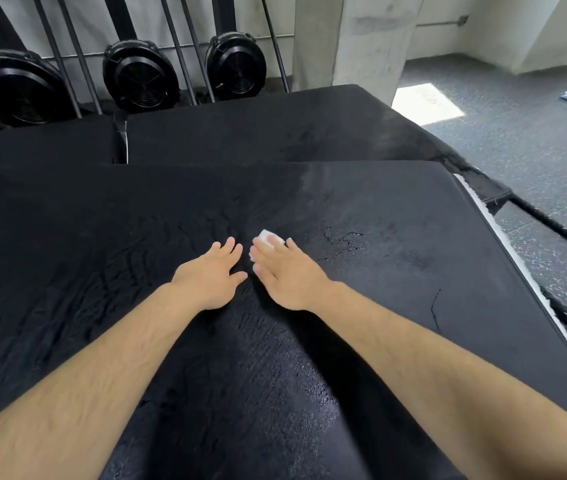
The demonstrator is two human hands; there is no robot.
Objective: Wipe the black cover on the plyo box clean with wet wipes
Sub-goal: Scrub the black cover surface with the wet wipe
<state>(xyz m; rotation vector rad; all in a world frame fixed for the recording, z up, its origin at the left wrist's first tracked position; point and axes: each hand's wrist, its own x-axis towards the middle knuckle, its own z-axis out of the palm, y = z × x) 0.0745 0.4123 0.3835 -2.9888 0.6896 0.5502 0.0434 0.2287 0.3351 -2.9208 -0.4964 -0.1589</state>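
**Forearms stretched forward, wipe pinned under the right fingertips**

Two bare forearms are seen nearest the camera, reaching away over the wrinkled black fabric cover that is stretched across the top of the plyo box. The left hand is laid flat on the cover, fingers straight and a little spread, nothing held. The right hand is laid flat just beside it, fingers straight and pressed down on a small folded white wet wipe, of which only the far corner shows beyond the fingertips.

The wipe is thus placed ahead of the right palm, near the middle of the cover, and only the right hand is in contact with it. A wet sheen is seen on the strip between the arms and out to the right of the wipe. The stretch to the left, where the creases are gathered, looks dull. It is judged that this left side remains to be covered, so the wipe would have to be carried leftward, past the bracing left hand.
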